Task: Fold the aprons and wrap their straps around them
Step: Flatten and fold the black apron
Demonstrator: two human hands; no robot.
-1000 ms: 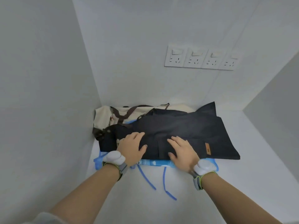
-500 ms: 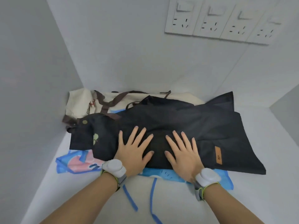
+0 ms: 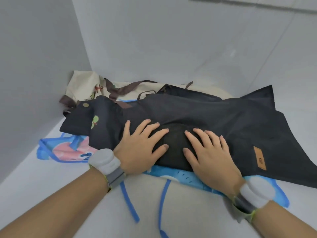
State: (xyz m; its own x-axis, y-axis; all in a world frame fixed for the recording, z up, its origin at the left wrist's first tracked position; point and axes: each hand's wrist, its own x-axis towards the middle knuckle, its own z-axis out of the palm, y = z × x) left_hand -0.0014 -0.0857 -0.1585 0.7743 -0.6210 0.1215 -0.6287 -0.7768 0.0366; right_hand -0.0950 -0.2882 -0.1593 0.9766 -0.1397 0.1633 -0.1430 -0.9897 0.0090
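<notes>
Three aprons lie heaped in the corner of a white surface [image 3: 171, 212] where two walls meet, and the one in hand is the dark navy apron [image 3: 223, 121] on top, spread wide with a tan label [image 3: 259, 158] near its right edge and a round button [image 3: 85, 105] at its left end. Both hands rest flat on its middle: the left hand [image 3: 139, 150] and the right hand [image 3: 209, 155] have fingers straight and splayed, gripping nothing, palms pressing the cloth down on either side of a darker mound between them. I judge this the smoothing or flattening stage of the fold, with the navy apron not yet reduced to a compact bundle and no strap wrapped around it. The next move likely calls for taking one edge or end of the cloth in a pinch and carrying it over the middle, then finding its straps, which I cannot pick out clearly from here. Beneath it lies a blue cartoon-print apron [image 3: 68, 150], its blue straps [image 3: 128, 201] trailing toward the person across the surface. Behind, against the wall, sits a cream apron [image 3: 84, 85] with brown straps [image 3: 123, 88] lying loosely over it. Each wrist carries a white and grey band.
</notes>
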